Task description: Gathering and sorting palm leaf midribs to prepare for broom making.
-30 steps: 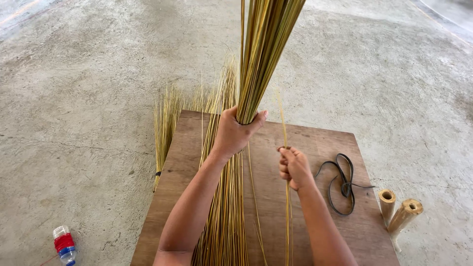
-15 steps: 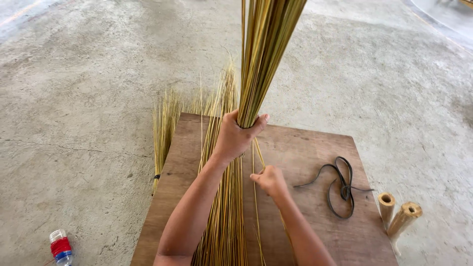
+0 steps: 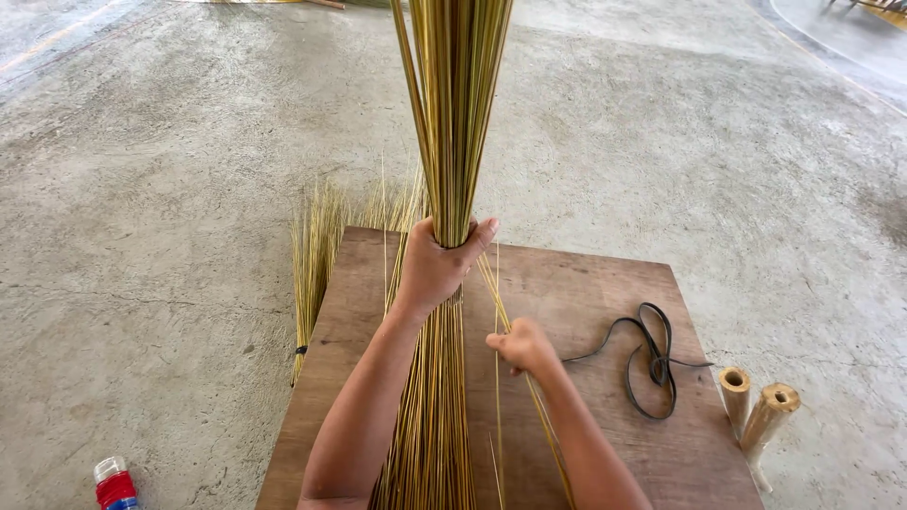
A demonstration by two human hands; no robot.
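At the bottom centre of the frame my two forearms rise over the wooden board (image 3: 586, 293). My right hand (image 3: 522, 347), just right of centre, is pinched shut on a few loose stalks (image 3: 498, 283) that slant up and left toward the main bunch. Just above it, my left hand (image 3: 437, 266) is clenched around the bundle of yellow-green stalks (image 3: 455, 113); the thumb hooks over the right side, and the bundle stands upright, fanning out past the top edge of the frame, while its lower ends run down between my arms to the bottom edge.

At lower right on the board lies a looped black strap (image 3: 652, 364), apart from both hands. Off the board's right edge, two short bamboo tubes (image 3: 756, 411) lie on the concrete floor (image 3: 170, 189). At the lower left corner sits a small bottle with a red band (image 3: 115, 482). Beyond the board's far left corner a second sheaf of stalks (image 3: 316, 255) lies tied on the floor.

The risk I see: my left grip holds many thin, slick stalks in one fist. If it loosens while my right hand feeds the strays in, the bundle could splay or slide down unevenly. The few stalks in my right pinch could also snap if bent hard against the bunch.
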